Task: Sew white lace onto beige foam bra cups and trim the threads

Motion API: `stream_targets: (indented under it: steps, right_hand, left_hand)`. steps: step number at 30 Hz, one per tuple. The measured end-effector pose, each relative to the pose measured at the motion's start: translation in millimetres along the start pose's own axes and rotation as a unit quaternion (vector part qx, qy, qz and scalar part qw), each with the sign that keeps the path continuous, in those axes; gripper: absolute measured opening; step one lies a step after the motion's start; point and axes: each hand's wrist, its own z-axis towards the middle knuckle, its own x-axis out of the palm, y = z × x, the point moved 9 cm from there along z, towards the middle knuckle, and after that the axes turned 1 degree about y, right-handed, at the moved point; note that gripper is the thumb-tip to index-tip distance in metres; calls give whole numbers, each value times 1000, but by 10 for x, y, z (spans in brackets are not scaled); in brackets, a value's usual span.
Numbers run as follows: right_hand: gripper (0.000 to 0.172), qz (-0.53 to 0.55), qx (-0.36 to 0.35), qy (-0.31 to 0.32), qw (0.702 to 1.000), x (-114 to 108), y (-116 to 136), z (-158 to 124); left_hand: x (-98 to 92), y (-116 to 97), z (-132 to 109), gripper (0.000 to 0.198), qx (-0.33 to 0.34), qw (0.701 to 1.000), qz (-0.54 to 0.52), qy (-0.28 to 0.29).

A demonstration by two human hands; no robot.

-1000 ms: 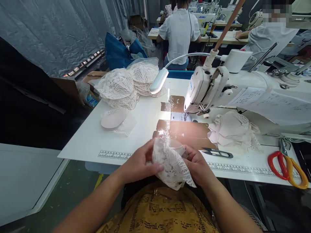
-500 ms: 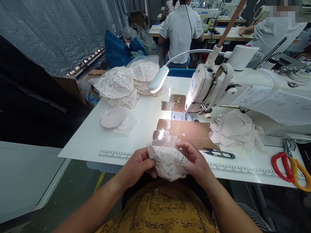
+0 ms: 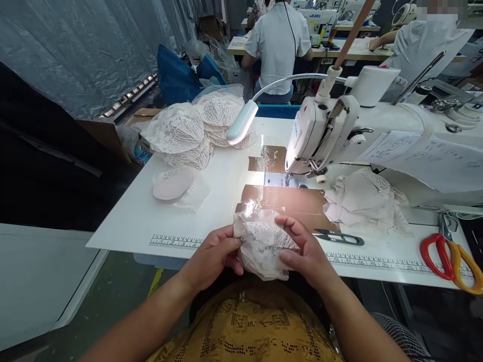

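Note:
A bunched piece of white lace [image 3: 262, 244] is held at the near edge of the white sewing table [image 3: 151, 213], above my lap. My left hand [image 3: 215, 254] pinches its left side with closed fingers. My right hand [image 3: 304, 251] curls over its right side, fingers laid on top of the lace. Just beyond lie brown glossy tape patches [image 3: 287, 198] under the lamp's glare and the needle area of the white sewing machine [image 3: 324, 136].
A stack of lace cups [image 3: 192, 128] and a pale foam cup [image 3: 173, 185] sit far left. More lace pieces [image 3: 366, 201] lie right of the needle. Black thread snips [image 3: 337, 236] and red and yellow scissors [image 3: 449, 259] rest near the front edge. Other people work at machines behind.
The lace that hung down from my hands is now gathered into a tighter bundle, raised slightly toward the table edge. My right fingers have shifted on top of it.

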Motion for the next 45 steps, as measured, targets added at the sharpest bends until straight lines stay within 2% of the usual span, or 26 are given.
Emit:
stream_targets:
  steps: [1,4,5,8,10,13,16,17,21,25,29,32,34,36,40,43,45]
  right_hand:
    - [52,-10,-5,5,1000,7,14,-4]
    - [25,-13,3,-28,1000,-33,7,17]
    - [23,-8,9,-41,999,-48,-9,30]
    - [38,22,25,-72,997,-82,-64,56]
    - [41,57,38,-72,995,-82,-97,54]
    - [32,79,45,-7,996,9,-78,31]
    - [49,28,37,28,999,47,-30,2]
    - [48,20,40,18,999,31,-36,0]
    - [24,76,68,-39,994,-19,-129,21]
    - [33,76,57,-77,993,-46,-153,49]
    - [34,97,45,-97,989,-83,-140,36]
    - [35,39,60,-56,996,-34,-101,18]
    - [34,23,82,-19,996,22,-99,1]
    - [33,56,98,-7,994,41,-115,-12]
    - [26,178,121,-53,975,-42,-216,-10]
    - [25,210,129,-88,965,-112,-277,0]
    - [25,202,127,-84,967,-93,-269,8]
  left_hand:
    - [4,4,4,22,-1,1000,-2,1]
    - [19,25,14,23,-5,1000,15,14]
    - [17,29,15,23,-5,1000,22,16]
    - [-6,38,18,24,-5,999,30,15]
    - [-19,46,23,24,-10,1000,23,12]
    - [-22,60,38,25,-24,1000,-8,4]
    - [5,73,51,28,-37,999,-39,4]
    - [17,81,53,28,-42,998,-43,6]
    - [26,101,49,26,-44,999,-16,9]
    - [12,85,48,26,-32,999,20,11]
    - [70,40,53,38,-13,999,16,33]
    - [85,-4,65,34,15,998,62,16]
    - [68,-10,76,27,18,998,65,-3]
    - [48,6,90,22,2,998,58,-4]
    - [-73,-5,103,12,-36,997,70,9]
    - [-239,-122,76,13,-6,999,32,-34]
    - [-276,-193,29,8,22,997,35,-61]
